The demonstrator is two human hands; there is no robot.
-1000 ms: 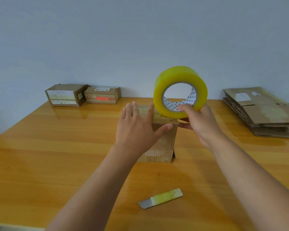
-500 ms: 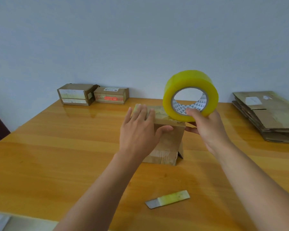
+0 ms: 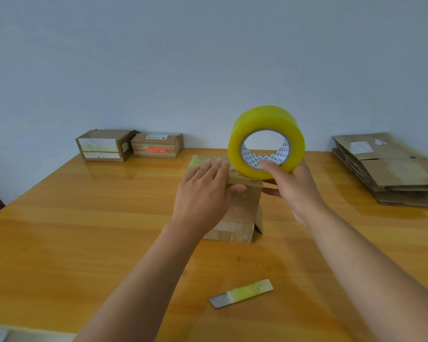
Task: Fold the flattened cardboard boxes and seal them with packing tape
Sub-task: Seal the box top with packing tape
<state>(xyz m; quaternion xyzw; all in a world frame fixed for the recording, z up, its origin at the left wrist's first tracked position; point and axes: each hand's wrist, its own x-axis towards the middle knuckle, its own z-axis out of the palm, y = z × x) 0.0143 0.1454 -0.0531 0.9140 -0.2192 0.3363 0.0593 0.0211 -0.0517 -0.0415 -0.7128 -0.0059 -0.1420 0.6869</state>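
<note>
Cardboard box (image 3: 237, 213), small, brown and folded up, stands mid-tabletop (image 3: 84, 230). Left hand (image 3: 203, 193) presses flat on its top, fingers straight. Right hand (image 3: 292, 191) has its grip curled around a yellow roll of packing tape (image 3: 266, 141), held upright touching the box's top right edge.

left hand (image 3: 203, 196) presses flat on the cardboard box (image 3: 240, 213); right hand (image 3: 294, 191) grips the yellow tape roll (image 3: 266, 141) above it.
</note>
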